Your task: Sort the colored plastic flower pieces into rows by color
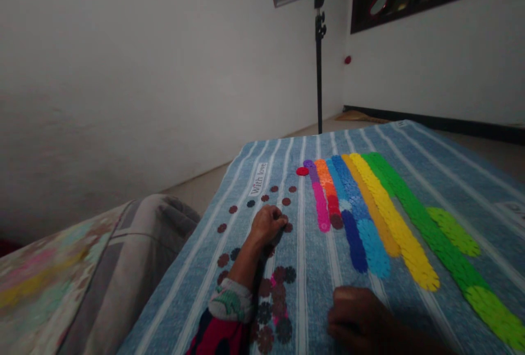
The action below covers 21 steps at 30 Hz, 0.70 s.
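The left hand (268, 225) has its fingertips drawn together beside a brown disc (289, 228); whether it grips anything cannot be determined. The right hand (355, 311), near and right, is curled, contents hidden. Scattered dark discs (279, 294) lie left on the striped cloth (176, 311); overlapping coloured rows (389, 215) lie right.

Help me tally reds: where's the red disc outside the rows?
In the head view, the red disc lies on the striped cloth, left of the purple-pink row at its far end.
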{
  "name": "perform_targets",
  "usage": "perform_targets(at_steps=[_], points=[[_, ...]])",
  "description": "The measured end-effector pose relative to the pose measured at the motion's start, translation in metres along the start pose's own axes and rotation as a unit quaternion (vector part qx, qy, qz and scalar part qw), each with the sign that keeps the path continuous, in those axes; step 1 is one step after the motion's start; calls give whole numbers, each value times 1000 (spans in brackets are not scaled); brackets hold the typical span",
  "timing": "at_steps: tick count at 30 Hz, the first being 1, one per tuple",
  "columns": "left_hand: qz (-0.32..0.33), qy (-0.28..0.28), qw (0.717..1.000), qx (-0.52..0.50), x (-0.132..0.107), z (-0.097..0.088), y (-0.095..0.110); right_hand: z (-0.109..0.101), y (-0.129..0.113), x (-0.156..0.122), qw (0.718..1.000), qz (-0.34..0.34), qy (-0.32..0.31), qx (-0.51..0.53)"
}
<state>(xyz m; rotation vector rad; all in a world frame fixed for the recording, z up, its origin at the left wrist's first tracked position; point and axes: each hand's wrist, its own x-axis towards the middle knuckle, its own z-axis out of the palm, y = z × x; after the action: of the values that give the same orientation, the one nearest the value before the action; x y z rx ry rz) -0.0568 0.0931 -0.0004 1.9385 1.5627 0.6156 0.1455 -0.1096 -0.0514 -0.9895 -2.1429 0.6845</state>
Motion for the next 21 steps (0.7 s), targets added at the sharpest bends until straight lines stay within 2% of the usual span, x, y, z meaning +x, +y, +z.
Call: perform_targets(at_steps=[6,10,12,17,21], points=[[-5,-12,979,-204,-2,4,-7,0,1,0,1000,-4,13,13],[-38,-3,962,-269,-5,-5,0,-3,-2,0,1000,3,9,19],[-49,-17,956,-290,-8,-9,6,-5,-4,1,1000,6,4,23],[-44,-96,945,-309,-18,-11,18,-9,-8,1,999,26,-7,29],[-40,-113,965,-232,-20,-10,17,-6,-6,0,1000,6,4,23]])
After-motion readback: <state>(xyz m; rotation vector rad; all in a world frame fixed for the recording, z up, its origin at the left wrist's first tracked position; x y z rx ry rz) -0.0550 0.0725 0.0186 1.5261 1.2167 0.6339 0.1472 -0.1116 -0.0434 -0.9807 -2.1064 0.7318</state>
